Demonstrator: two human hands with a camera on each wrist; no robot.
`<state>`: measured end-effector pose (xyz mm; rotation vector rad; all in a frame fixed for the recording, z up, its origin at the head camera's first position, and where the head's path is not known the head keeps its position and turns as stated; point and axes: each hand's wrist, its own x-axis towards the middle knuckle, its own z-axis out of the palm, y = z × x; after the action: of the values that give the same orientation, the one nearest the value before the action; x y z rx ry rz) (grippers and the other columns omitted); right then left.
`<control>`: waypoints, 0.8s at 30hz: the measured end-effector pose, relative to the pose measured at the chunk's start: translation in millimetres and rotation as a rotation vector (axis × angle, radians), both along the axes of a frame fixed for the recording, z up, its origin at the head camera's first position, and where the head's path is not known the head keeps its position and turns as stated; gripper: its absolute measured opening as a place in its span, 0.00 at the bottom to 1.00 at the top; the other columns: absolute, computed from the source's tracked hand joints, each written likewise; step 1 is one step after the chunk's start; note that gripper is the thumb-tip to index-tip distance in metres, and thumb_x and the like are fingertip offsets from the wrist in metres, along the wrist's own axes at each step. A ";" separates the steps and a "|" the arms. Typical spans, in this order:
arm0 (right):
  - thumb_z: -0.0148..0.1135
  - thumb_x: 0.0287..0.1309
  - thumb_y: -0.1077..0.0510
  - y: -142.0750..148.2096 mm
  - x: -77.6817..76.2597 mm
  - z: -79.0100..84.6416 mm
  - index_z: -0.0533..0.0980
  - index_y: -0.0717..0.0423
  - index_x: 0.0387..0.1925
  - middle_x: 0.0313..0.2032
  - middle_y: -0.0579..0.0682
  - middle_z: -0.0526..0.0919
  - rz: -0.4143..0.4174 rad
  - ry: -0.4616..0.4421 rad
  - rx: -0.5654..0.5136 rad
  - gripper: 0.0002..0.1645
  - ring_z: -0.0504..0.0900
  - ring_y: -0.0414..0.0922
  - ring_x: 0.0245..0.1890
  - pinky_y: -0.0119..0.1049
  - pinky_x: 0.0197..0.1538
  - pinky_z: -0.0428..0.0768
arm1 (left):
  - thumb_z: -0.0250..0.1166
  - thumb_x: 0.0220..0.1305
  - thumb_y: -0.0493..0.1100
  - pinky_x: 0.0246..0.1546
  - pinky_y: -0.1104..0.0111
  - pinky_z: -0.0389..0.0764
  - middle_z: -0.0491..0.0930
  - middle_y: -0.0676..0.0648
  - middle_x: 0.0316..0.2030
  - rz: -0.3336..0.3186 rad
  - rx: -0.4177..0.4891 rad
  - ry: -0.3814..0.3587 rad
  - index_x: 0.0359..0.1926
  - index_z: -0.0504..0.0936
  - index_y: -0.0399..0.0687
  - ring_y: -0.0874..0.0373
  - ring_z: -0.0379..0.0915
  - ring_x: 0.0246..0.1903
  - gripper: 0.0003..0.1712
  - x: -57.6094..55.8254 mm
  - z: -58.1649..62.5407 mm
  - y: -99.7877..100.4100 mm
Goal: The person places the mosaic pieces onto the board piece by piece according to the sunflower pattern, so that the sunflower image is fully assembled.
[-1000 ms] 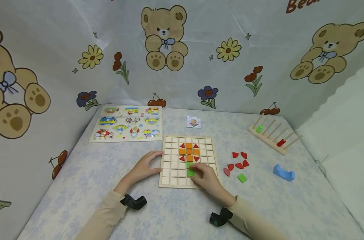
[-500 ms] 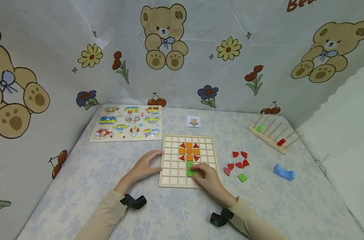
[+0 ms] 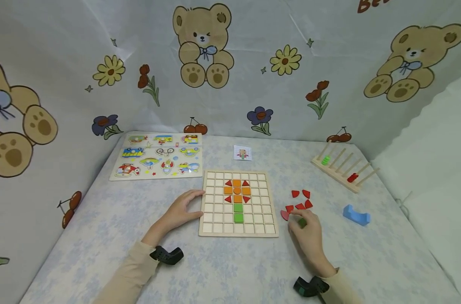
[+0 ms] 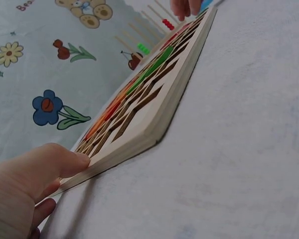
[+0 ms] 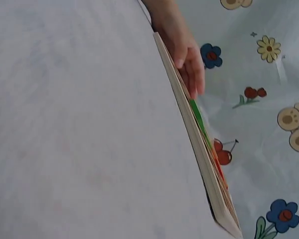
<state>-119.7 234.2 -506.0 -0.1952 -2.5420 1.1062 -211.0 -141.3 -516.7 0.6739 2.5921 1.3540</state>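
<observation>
A wooden grid board [image 3: 211, 219] lies on the table, with a pattern of orange squares, an orange disc and red triangles above two green squares [image 3: 238, 213]. My left hand [image 3: 178, 211] touches the board's left edge, thumb and forefinger spread apart; in the left wrist view its thumb [image 4: 65, 162] rests at the rim. Right of the board, my right hand [image 3: 308, 234] is over a loose green square tile [image 3: 302, 223], which shows in the gap between thumb and forefinger. Its fingertips look apart, without a visible pinch on the tile. Red quarter-round pieces [image 3: 295, 194] lie just beyond.
A picture puzzle board [image 3: 158, 158] lies at the back left. Behind the grid board is a small pattern card [image 3: 242, 153]. A pegged bead rack [image 3: 338, 174] and a blue curved block [image 3: 356, 215] are at the right. A bear-print cloth hangs behind.
My right hand has left the green squares on the board and moved right to the loose green tile. The left hand stays at the board's edge. The head view has shifted slightly.
</observation>
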 end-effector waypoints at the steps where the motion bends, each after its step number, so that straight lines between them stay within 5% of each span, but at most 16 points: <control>1: 0.66 0.47 0.70 5.7 1.3 0.7 0.80 0.63 0.43 0.42 0.58 0.81 -0.046 -0.028 0.006 0.17 0.73 0.49 0.45 0.40 0.47 0.70 | 0.71 0.56 0.47 0.69 0.48 0.60 0.68 0.47 0.65 -0.001 0.004 0.000 0.66 0.68 0.51 0.47 0.58 0.69 0.37 0.0 0.5 -0.4; 4: 0.66 0.49 0.69 19.7 4.3 0.5 0.79 0.64 0.46 0.45 0.60 0.79 -0.135 -0.105 -0.010 0.19 0.74 0.53 0.47 0.30 0.49 0.70 | 0.70 0.56 0.46 0.69 0.48 0.60 0.68 0.47 0.65 -0.002 0.012 -0.001 0.66 0.69 0.50 0.47 0.58 0.69 0.37 0.2 1.3 -1.7; 8: 0.66 0.51 0.67 26.6 4.1 -0.8 0.79 0.63 0.48 0.44 0.59 0.82 -0.143 -0.152 -0.021 0.19 0.77 0.49 0.44 0.15 0.42 0.68 | 0.71 0.55 0.46 0.69 0.48 0.60 0.68 0.46 0.65 -0.003 0.016 0.006 0.66 0.69 0.49 0.47 0.58 0.69 0.37 1.1 2.1 -2.5; 12: 0.67 0.51 0.65 14.2 1.5 6.2 0.80 0.61 0.46 0.43 0.56 0.84 -0.074 -0.158 -0.028 0.18 0.77 0.46 0.41 0.24 0.42 0.72 | 0.71 0.55 0.47 0.69 0.48 0.60 0.69 0.46 0.64 -0.004 0.021 0.004 0.66 0.69 0.49 0.47 0.59 0.69 0.37 1.5 3.2 -2.2; 16: 0.69 0.49 0.66 -12.2 -1.8 13.7 0.81 0.59 0.43 0.42 0.53 0.84 0.102 -0.134 -0.060 0.16 0.77 0.44 0.40 0.27 0.42 0.76 | 0.71 0.55 0.47 0.69 0.48 0.60 0.69 0.47 0.64 -0.005 0.025 -0.001 0.66 0.69 0.49 0.47 0.59 0.69 0.37 0.5 2.4 -1.2; 24: 0.68 0.46 0.70 -70.5 -10.5 13.4 0.81 0.60 0.41 0.40 0.53 0.84 0.581 -0.093 -0.078 0.16 0.79 0.44 0.38 0.27 0.39 0.79 | 0.71 0.56 0.47 0.69 0.48 0.59 0.68 0.47 0.65 -0.006 0.021 -0.015 0.66 0.68 0.49 0.47 0.58 0.69 0.37 1.3 2.6 -0.2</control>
<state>-130.2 163.7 -492.6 0.5175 -2.7157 1.4217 -209.8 -141.5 -514.1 0.6709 2.5662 1.3808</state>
